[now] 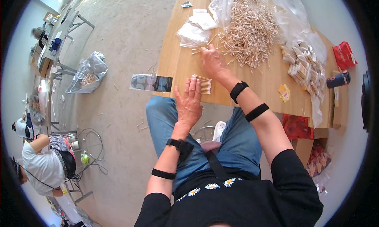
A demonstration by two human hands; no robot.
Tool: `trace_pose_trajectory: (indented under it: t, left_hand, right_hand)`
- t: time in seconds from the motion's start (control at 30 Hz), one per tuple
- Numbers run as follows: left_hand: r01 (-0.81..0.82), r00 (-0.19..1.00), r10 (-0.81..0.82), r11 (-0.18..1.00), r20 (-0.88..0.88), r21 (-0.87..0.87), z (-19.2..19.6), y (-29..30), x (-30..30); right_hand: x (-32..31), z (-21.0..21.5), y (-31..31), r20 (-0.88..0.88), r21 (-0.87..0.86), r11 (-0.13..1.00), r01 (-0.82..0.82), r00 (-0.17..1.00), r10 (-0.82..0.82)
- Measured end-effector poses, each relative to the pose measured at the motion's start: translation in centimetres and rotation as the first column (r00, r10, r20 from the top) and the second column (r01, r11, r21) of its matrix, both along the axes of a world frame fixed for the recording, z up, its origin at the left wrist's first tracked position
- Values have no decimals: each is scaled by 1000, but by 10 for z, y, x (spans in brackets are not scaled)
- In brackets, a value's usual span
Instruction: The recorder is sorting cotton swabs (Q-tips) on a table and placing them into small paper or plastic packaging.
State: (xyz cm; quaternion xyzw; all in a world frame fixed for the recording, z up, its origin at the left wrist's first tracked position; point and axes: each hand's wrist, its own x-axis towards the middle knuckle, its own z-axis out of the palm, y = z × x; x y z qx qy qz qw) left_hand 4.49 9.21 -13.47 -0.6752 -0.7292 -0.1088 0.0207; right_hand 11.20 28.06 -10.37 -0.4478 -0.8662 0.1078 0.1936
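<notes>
My left hand (188, 102) lies flat at the table's near edge, fingers stretched out against the left side of a neat row of cotton swabs (205, 86). Farther up the table, my right hand (213, 61) is closed, thumb and fingers pinched on a few cotton swabs (196, 51); exactly how many is hidden. Just right of it a large heap of loose cotton swabs (252, 29) spills from a clear plastic sheet (290, 8). Flat clear bags (193, 33) are stacked beyond my right hand. Left of my left hand, a clear and dark printed sleeve (152, 83) overhangs the table edge.
Packed swab bundles (304, 65) are piled at the right, near a yellow packet (284, 93), a red bag (344, 55) and a dark can (338, 80). A plastic waste bag (87, 75) stands on the floor. At the lower left, another person (43, 166) is beside a bench.
</notes>
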Motion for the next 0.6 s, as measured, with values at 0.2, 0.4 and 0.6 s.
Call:
trace_pose_trajectory:
  t: [0.2,0.4,0.6]
  left_hand:
    - [-9,1000,9,1000,-12,7,-3,0,-2]
    - [-5,997,3,999,77,33,1,0,-4]
    - [-1,1000,0,1000,-17,-24,1,0,-2]
  right_hand:
    - [5,-3,-16,35,-17,1000,3,999,-2]
    - [20,2,-46,-13,-191,975,-118,993,117]
    - [11,2,-9,2,80,987,-140,990,140]
